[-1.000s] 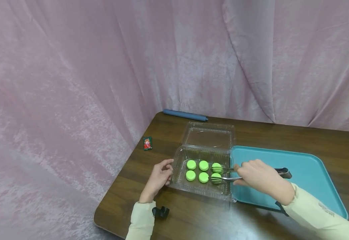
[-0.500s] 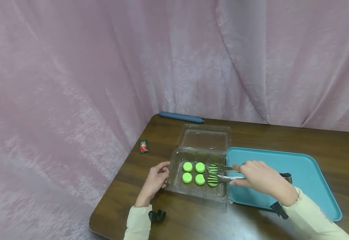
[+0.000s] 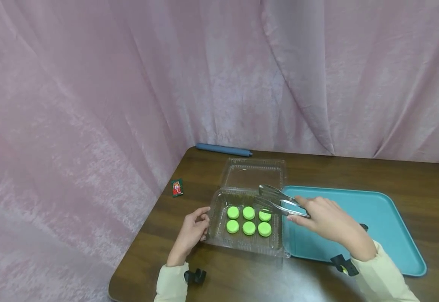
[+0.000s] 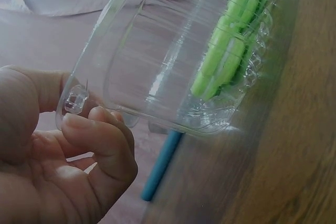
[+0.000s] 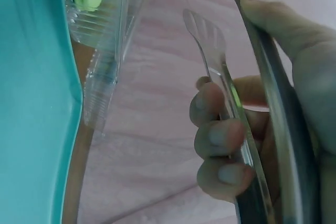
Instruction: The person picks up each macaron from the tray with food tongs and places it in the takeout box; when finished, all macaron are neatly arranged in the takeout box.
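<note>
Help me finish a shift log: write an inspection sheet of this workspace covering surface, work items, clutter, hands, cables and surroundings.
Surface: brown wood-look table, some glare toward the front.
Work items: six green macaron-like pieces, two rows of three, in an open clear container; blue tray at its right; metal tongs over the container, holding no piece.
Clutter: small red-and-green packet at left; blue rod along the back edge.
Hands: left hand holds the container's rim; right hand grips the tongs.
Cables: nothing seen.
Surroundings: pink curtain behind and to the left.
</note>
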The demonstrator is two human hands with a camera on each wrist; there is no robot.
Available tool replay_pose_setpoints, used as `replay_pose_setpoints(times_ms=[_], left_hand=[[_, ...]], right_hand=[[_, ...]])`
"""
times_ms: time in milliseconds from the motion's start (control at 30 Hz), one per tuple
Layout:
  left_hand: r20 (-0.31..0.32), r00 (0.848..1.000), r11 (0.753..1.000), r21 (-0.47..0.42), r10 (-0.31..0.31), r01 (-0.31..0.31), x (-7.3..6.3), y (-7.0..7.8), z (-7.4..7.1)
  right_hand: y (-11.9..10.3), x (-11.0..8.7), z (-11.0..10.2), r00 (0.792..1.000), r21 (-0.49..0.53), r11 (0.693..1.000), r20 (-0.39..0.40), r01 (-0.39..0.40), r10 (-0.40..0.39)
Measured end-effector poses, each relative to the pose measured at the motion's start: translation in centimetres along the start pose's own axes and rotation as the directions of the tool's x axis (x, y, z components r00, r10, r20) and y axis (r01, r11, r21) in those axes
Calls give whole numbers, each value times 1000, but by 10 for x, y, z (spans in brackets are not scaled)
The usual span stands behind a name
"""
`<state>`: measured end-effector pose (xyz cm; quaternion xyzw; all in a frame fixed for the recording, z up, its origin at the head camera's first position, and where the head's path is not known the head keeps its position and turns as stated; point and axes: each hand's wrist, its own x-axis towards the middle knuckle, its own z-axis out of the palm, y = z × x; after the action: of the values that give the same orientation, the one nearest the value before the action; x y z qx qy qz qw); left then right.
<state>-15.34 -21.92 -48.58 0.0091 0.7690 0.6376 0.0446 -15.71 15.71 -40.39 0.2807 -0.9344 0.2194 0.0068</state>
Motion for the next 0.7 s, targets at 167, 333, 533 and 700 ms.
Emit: replay_pose_setpoints(times_ms=[167,333,533,700], left_hand=[[12,1000,1000,9,22,-22,-1,0,0],[18,999,999,10,33,-33,2,-1,-1],[17,1000,1000,10,11,-11,2,-3,-1],[13,1000,1000,12,1,-1,0,-2,-1]], right_hand=[[6,0,2,996,5,999,-78,35,-34],[13,-1,3,991,13,999,-121,50,-48],[20,-2,1,987,-3,1000,-158,7,-7],[31,-3,0,983,2,999,-181,-34,34]])
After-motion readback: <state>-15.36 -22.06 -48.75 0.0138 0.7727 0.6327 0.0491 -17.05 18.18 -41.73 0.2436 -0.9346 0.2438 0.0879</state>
